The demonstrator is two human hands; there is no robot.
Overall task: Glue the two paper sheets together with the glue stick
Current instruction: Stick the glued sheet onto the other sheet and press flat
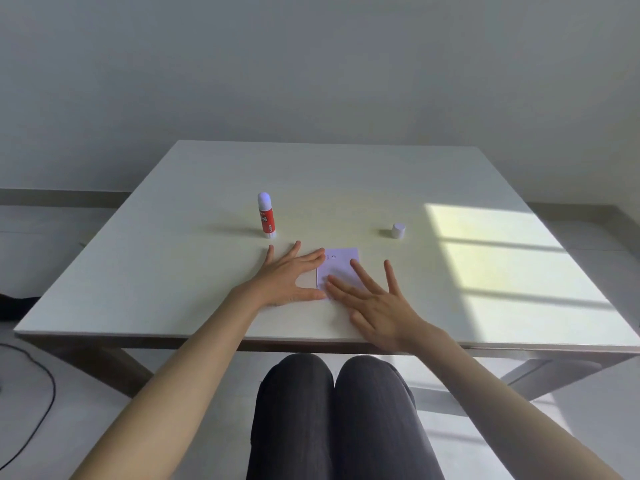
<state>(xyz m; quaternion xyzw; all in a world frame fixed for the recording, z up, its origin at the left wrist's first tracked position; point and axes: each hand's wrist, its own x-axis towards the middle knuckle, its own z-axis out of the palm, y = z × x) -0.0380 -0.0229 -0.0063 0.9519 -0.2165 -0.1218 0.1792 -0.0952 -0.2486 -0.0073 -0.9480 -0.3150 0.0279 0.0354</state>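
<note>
Lying sunlit, white table (173, 271), pale wall behind, both hands (287, 277) spread flat on paper (341, 263).

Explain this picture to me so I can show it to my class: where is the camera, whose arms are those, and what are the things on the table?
There is no machine here. The single picture comes from a camera worn on a person's head, looking forward and down, so the bare arms and the knees at the bottom belong to the wearer.

On the white table lies a small pale paper with a little print near its far edge. Whether it is one sheet or two stacked cannot be told. The left hand lies flat at the paper's left edge, and the right hand lies spread across its near part. Neither hand holds anything.

Farther back on the left stands a red and white glue stick, upright. Its white cap seems to sit apart on the right. Sunlight from a window falls across the table's right side.
</note>
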